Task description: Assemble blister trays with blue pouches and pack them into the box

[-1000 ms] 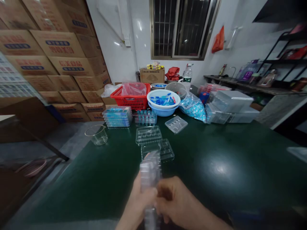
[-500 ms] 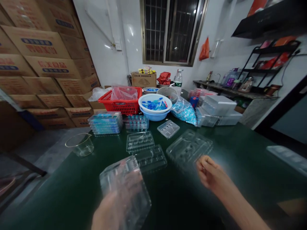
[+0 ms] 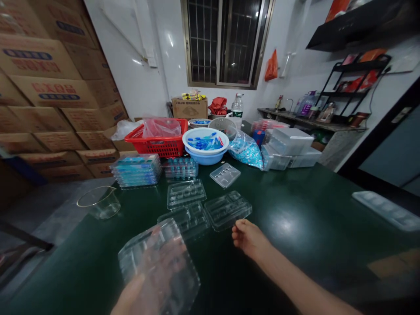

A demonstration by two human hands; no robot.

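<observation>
My left hand (image 3: 144,284) holds a stack of clear plastic blister trays (image 3: 157,264) low over the near part of the dark green table (image 3: 295,218), fingers spread behind the plastic. My right hand (image 3: 250,237) rests on the table with fingers curled, just below a clear tray (image 3: 228,210) that lies flat on the table. Two more clear trays lie beside it: one (image 3: 185,218) at its left and one (image 3: 186,193) farther back. A smaller clear tray (image 3: 225,174) lies beyond them.
At the back stand a red basket (image 3: 157,139), a white and blue bowl of blue pieces (image 3: 206,144), stacks of filled trays (image 3: 138,169), a bag of blue pieces (image 3: 246,151) and clear boxes (image 3: 288,146). A glass beaker (image 3: 98,202) sits at the left edge. Cartons (image 3: 49,92) are piled at left.
My hands separated: the right took one tray off the stack and laid it on the table beside the others, then drew back; the left kept the stack.
</observation>
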